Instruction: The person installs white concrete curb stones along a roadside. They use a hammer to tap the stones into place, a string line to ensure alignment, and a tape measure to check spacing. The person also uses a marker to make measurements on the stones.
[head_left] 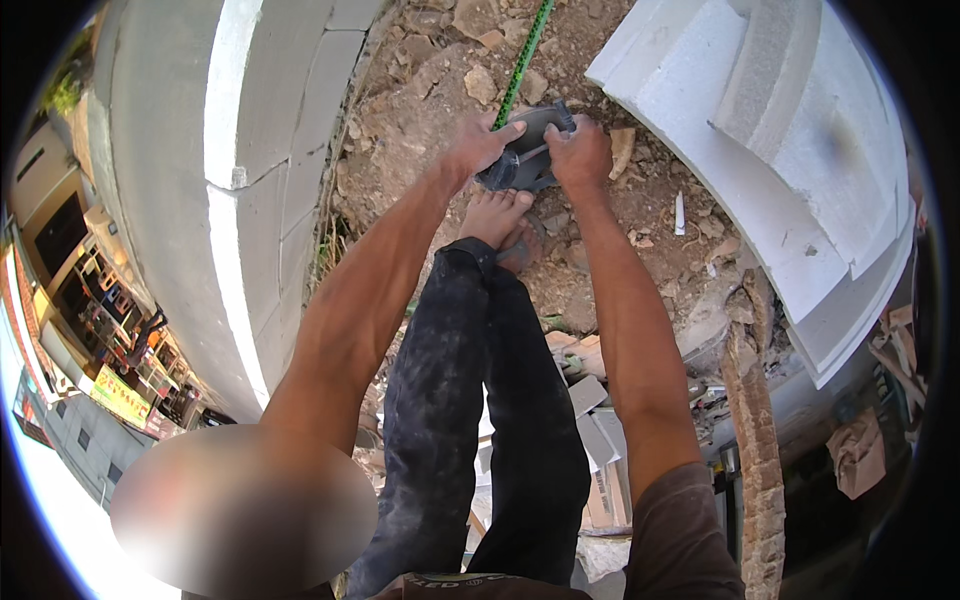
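Note:
Both my arms reach forward over rubble and dirt. Between the hands is a dark grey and black thing (532, 128) with a hollow, curved shape; its kind I cannot make out. My left hand (478, 146) is closed on its left side, thumb on top, right by the lower end of a green strap or rope (523, 68) with dark marks, which runs up out of view. My right hand (581, 154) wraps round its right edge, where a short black end sticks out above the fist. Just below it are my bare toes (497, 213).
A grey block wall (260, 130) with a white top strip rises at the left. Large white slabs or blocks (770, 180) stack up at the right. Below them runs a rough broken concrete edge (752, 430). Stones and a white shard (680, 214) litter the dirt.

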